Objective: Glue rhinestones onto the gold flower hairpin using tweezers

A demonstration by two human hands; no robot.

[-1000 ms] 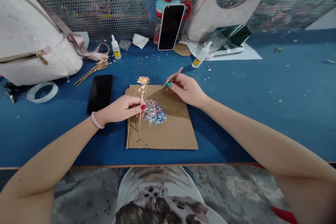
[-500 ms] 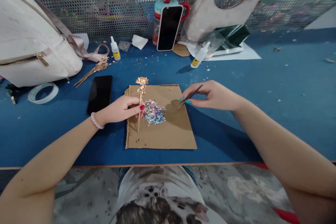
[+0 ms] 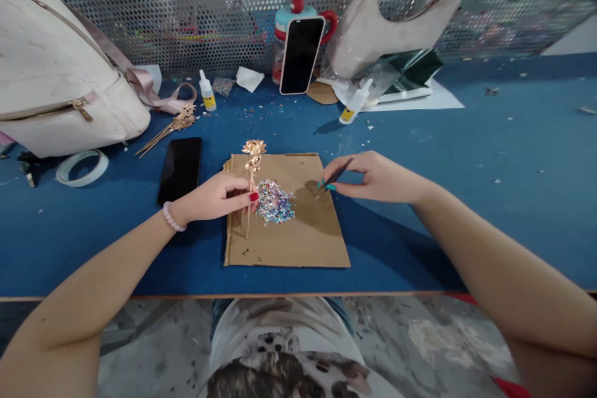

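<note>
Between the thumb and fingers of my left hand (image 3: 224,197) is a gold flower hairpin (image 3: 252,165), its bloom pointing away from me and its stem tip over the cardboard (image 3: 303,245). A pile of shiny multicoloured gems (image 3: 275,203) lies on the cardboard, just right of that hand. My right hand (image 3: 364,179) pinches dark tweezers (image 3: 339,173) at the cardboard's right edge, their tips pointing down and left, apart from the pile. Whether the tips hold anything is too small to tell.
A black phone (image 3: 180,168) and tape roll (image 3: 83,168) lie left, near gold hairpins (image 3: 173,127) and a white backpack (image 3: 69,74). Behind stand two glue bottles (image 3: 208,93), an upright phone (image 3: 302,56) and a lidded cup (image 3: 278,53). A white bag (image 3: 373,31) leans on the mesh.
My right hand and the tweezers have shifted slightly left. The view has tilted a little, so things appear slightly lower; my left hand still holds the hairpin.
</note>
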